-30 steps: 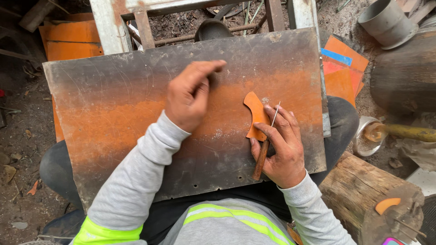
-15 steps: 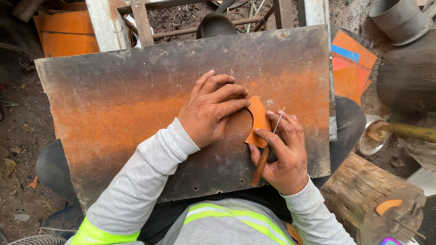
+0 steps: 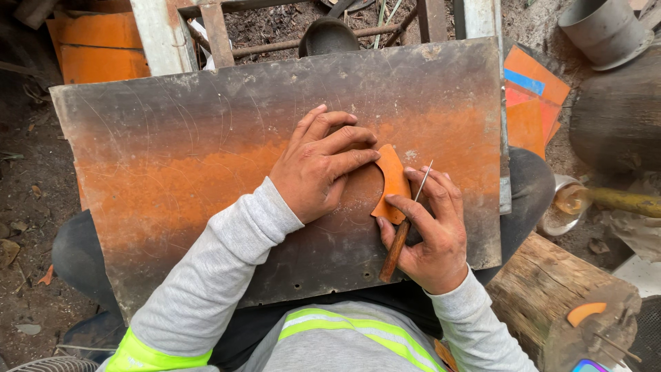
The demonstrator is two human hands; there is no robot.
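A large rusty metal sheet [image 3: 172,172], dark with an orange band, lies across my lap. My left hand [image 3: 320,165] rests flat on it, fingertips touching the left edge of a small curved orange cut-out piece [image 3: 394,180]. My right hand [image 3: 430,231] grips a thin pointed scribing tool [image 3: 405,224] with a wooden handle, its metal tip rising beside the cut-out's right side. The index finger of that hand presses on the piece's lower end.
A wooden log [image 3: 551,303] stands at my right with another orange crescent piece [image 3: 585,313] on top. Orange sheets [image 3: 533,103] lie behind the plate at right, more [image 3: 96,48] at top left. A grey pipe [image 3: 602,27] sits top right.
My left hand has come down from the upper middle of the sheet and settled flat against the orange piece. The right hand has kept its grip on the tool and piece.
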